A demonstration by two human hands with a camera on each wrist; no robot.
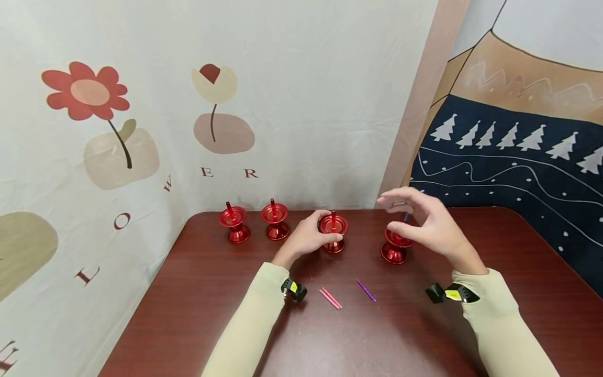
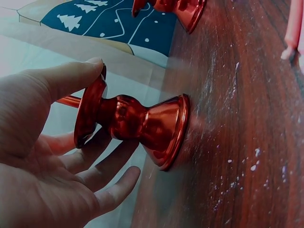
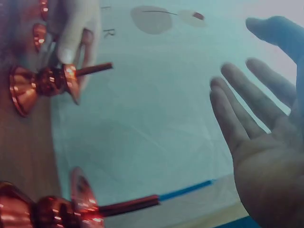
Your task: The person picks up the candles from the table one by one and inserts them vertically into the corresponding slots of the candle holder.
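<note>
My left hand grips a shiny red candle holder by its dish, thumb at the near rim and fingers behind. The foot of this holder stands upright on the table, and its upright tube has no candle in it. To the right, another red candle holder bears a thin blue candle in its tube. My right hand hovers beside and above that holder, partly covering it in the head view. Its fingers are spread apart from the thumb and hold nothing.
Two more red candle holders stand at the back left of the brown table. Nearer the front lie two pink candles and a purple candle. A printed cloth hangs behind the table.
</note>
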